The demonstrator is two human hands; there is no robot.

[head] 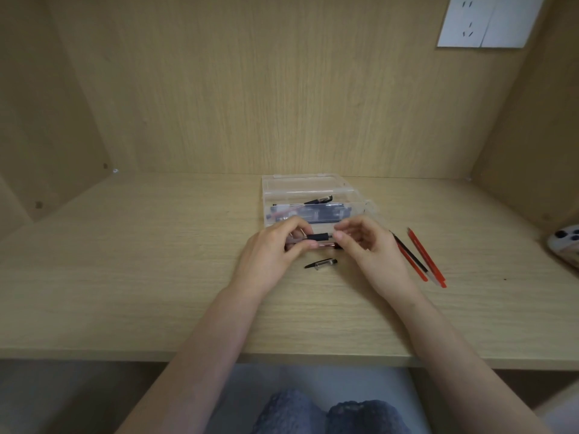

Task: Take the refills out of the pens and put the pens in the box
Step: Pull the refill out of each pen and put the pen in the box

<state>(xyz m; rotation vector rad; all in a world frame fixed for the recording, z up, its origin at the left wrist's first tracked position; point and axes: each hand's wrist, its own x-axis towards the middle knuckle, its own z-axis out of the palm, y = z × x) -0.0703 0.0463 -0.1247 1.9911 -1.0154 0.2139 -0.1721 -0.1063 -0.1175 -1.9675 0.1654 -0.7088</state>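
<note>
My left hand (pixel 275 249) grips a clear pen with a black grip (pixel 318 237), held level just in front of the clear plastic box (pixel 313 191). My right hand (pixel 365 245) pinches the pen's tip end with thumb and fingers. A second pen with a reddish barrel (pixel 327 245) lies under my hands, mostly hidden. On the desk just in front of my hands is a clear pen cap with a black clip (pixel 321 264). The box is open and holds pen parts. Red and black refills (pixel 419 256) lie on the desk right of my right hand.
The wooden desk (pixel 156 292) sits in a wooden alcove with walls on the left, back and right. A white device with dark buttons (pixel 565 242) lies at the far right edge. A white wall socket (pixel 482 21) is up on the back wall.
</note>
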